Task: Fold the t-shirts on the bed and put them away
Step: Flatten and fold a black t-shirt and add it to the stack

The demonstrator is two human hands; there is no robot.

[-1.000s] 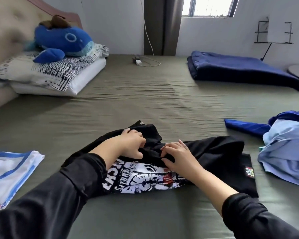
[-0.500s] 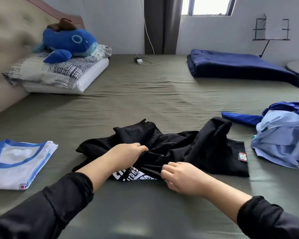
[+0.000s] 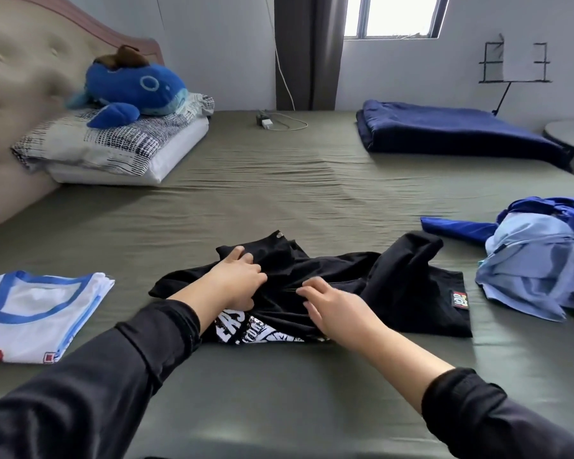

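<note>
Both hands on the rumpled black t-shirt (image 3: 395, 286) — on the bed (image 3: 279, 193).
Left hand (image 3: 236, 283) bunches cloth in curled fingers; right hand (image 3: 338, 303) rests with fingers loosely spread.

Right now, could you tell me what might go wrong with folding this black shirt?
1. The black t-shirt is bunched under both hands, left hand and right hand, so creases may get folded in.
2. The unfolded blue clothes lie close beside it and could get caught up.

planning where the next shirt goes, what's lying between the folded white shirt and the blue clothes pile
In the head view, the crumpled black t-shirt lies between the white shirt and the blue pile, with bare sheet either side.
</note>
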